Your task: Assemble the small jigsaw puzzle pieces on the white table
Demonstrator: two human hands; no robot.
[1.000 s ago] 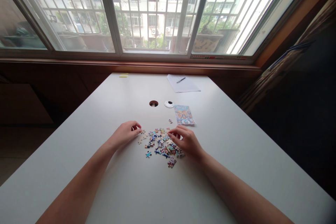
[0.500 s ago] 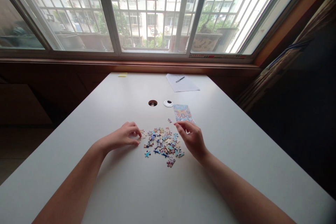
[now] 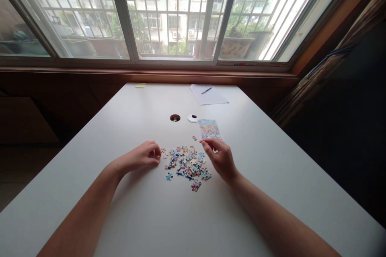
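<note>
Small jigsaw puzzle pieces [image 3: 189,162] lie in a loose, many-coloured heap on the white table [image 3: 144,213]. My left hand [image 3: 145,155] rests at the heap's left side, fingers curved and the thumb apart from them; I see nothing between them. At the upper right of the heap is my right hand [image 3: 219,157], with thumb and index fingertip pinched together. Whatever they hold, if anything, is too small to make out. One loose piece [image 3: 194,138] lies just beyond those fingertips. A printed picture sheet [image 3: 210,127] lies behind the right hand, its lower edge partly covered.
A few joined pieces [image 3: 196,185] lie at the near side of the heap, and a blue piece [image 3: 169,176] at its left. Farther back are a round table hole [image 3: 175,118], a round cover [image 3: 193,118], paper [image 3: 212,96] with a pen [image 3: 206,90], and a yellow note [image 3: 140,86].
My left fingers have drawn slightly left and curled in a little, away from the heap's edge. The right hand stays nearly still, and the pieces lie as before.
</note>
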